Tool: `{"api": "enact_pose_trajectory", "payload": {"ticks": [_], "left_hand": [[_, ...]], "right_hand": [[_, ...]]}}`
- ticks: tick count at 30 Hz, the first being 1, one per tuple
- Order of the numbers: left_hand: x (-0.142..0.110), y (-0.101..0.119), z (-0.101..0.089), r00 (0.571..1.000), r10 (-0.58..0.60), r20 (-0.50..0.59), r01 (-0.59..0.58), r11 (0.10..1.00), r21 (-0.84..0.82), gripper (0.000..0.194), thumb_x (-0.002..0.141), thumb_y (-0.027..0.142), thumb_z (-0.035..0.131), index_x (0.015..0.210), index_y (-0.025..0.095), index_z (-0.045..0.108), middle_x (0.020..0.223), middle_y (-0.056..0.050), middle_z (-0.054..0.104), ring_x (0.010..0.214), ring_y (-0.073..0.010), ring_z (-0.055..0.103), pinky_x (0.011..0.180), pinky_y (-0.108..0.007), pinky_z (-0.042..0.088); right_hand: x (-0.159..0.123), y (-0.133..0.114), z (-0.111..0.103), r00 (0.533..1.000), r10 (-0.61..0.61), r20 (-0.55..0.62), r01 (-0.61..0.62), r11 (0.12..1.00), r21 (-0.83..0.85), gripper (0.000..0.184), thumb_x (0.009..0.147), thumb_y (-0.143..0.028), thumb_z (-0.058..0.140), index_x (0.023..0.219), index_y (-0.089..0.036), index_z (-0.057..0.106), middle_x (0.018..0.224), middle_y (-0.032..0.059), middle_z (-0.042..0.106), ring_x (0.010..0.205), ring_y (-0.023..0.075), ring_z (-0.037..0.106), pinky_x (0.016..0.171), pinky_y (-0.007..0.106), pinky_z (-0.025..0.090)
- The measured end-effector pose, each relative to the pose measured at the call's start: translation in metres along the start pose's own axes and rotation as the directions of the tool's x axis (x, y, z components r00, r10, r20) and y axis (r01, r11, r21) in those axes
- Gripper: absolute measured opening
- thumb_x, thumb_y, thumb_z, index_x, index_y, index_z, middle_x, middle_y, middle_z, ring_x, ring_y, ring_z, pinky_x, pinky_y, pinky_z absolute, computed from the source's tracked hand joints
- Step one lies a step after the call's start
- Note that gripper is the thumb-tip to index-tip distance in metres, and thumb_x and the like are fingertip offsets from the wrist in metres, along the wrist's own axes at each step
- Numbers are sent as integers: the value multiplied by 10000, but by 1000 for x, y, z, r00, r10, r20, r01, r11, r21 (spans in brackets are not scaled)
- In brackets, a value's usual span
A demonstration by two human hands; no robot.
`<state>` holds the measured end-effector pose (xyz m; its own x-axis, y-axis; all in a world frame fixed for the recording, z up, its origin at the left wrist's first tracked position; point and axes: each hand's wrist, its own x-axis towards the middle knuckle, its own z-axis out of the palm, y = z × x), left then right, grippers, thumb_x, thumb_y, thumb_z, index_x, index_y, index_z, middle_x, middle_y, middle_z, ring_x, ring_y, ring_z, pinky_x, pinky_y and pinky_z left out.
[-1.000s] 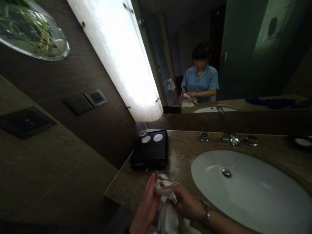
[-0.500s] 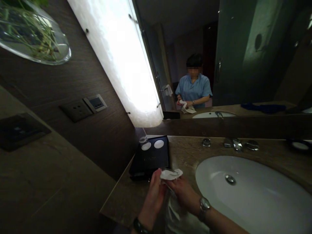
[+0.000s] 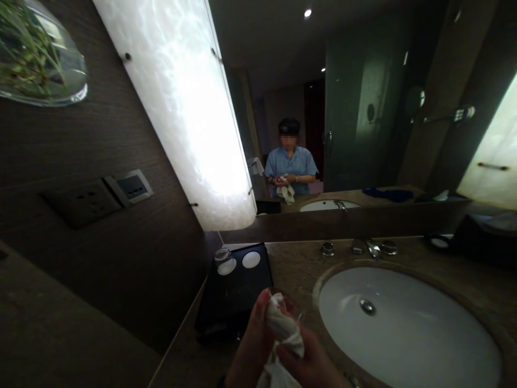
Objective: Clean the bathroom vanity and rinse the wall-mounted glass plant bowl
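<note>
My left hand (image 3: pixel 255 331) is closed around what looks like a clear drinking glass (image 3: pixel 301 317), mostly hidden by cloth and fingers. A crumpled white cloth (image 3: pixel 285 326) covers it and hangs down between my hands. From the right, my right hand (image 3: pixel 313 353) grips the cloth and presses it against the glass. Both hands are over the counter's front part, between a black tray (image 3: pixel 242 291) and the sink. Another clear glass (image 3: pixel 223 258) stands at the tray's back left, by two white round coasters (image 3: pixel 251 260).
The white oval sink (image 3: pixel 404 323) is set in the brown stone counter (image 3: pixel 294 264), with a metal tap (image 3: pixel 372 249) behind it. A dark box (image 3: pixel 488 242) stands at the far right. A glass vase (image 3: pixel 44 64) with plant stems hangs at upper left.
My hands have come lower and closer together, and the cloth is now bunched up between them. The view has shifted right and up, showing more of the mirror and right side.
</note>
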<state>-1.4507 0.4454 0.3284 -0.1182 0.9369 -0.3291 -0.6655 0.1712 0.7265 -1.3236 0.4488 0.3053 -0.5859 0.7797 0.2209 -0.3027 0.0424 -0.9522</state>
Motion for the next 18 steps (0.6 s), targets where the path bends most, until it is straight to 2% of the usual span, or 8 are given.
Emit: {"api": "enact_pose_trajectory", "payload": {"ticks": [2, 3, 6, 9, 11, 13, 15, 18], "left_hand": [[5, -7, -7, 999, 35, 24, -36, 999, 34, 432, 784, 522, 730, 945, 130, 648, 859, -84, 706, 827, -202, 673, 807, -316, 531], [6, -9, -10, 999, 37, 33, -39, 997, 60, 449, 782, 528, 732, 971, 130, 646, 895, -91, 710, 858, -207, 674, 828, -316, 527], [3, -10, -16, 997, 40, 61, -48, 989, 141, 688, 712, 572, 775, 1236, 174, 573, 1101, -125, 695, 992, -254, 666, 879, -349, 519], [1, -8, -18, 948, 287, 137, -318, 876, 363, 765, 660, 535, 823, 1306, 236, 544, 1118, -93, 686, 978, -241, 656, 838, -309, 511], [4, -7, -20, 909, 353, 221, -417, 750, 514, 596, 692, 561, 780, 1136, 188, 640, 931, -71, 698, 809, -184, 635, 716, -253, 491], [12, -8, -20, 925, 295, 238, -379, 703, 602, 554, 718, 626, 718, 996, 149, 662, 740, -46, 656, 631, -141, 570, 568, -228, 434], [22, -6, -15, 955, 235, 184, -298, 758, 581, 630, 684, 684, 705, 989, 137, 631, 673, -24, 624, 508, -130, 543, 458, -222, 380], [36, 15, 14, 978, 191, 79, -207, 914, 348, 583, 763, 633, 665, 1068, 148, 558, 779, -33, 659, 505, -180, 625, 397, -228, 407]], "right_hand": [[4, -10, -7, 972, -167, 163, 218, 902, -374, 482, 838, -220, 586, 1317, -256, 612, 1382, 106, 598, 1301, 261, 523, 1165, 458, 327], [5, -15, -12, 957, -192, 218, 274, 849, -452, 491, 831, -170, 562, 1307, -274, 622, 1379, 85, 603, 1299, 246, 521, 1166, 442, 324], [4, -23, -26, 989, -105, 106, 129, 959, -252, 380, 850, -257, 586, 1217, -224, 679, 1184, 92, 710, 1068, 230, 651, 992, 390, 481], [-2, -19, -34, 992, 100, -80, -83, 978, 193, 471, 778, -462, 706, 1115, -133, 691, 985, 105, 749, 864, 224, 691, 864, 370, 527], [-6, -15, -36, 993, 110, -45, -100, 977, 188, 490, 752, -473, 732, 1097, -129, 684, 970, 103, 747, 849, 222, 686, 853, 368, 524], [-9, -15, -39, 995, 56, 78, -53, 998, -45, 444, 770, -433, 708, 1122, -163, 685, 1060, 110, 733, 925, 238, 676, 886, 383, 518], [-15, -19, -45, 991, 58, 119, -26, 967, -253, 399, 769, -422, 679, 1119, -234, 708, 1143, 94, 712, 1044, 276, 656, 954, 424, 510], [-34, -27, -56, 996, 85, -4, -82, 940, -330, 350, 777, -513, 632, 1081, -367, 726, 1151, 45, 705, 1171, 317, 609, 950, 473, 536]]}}
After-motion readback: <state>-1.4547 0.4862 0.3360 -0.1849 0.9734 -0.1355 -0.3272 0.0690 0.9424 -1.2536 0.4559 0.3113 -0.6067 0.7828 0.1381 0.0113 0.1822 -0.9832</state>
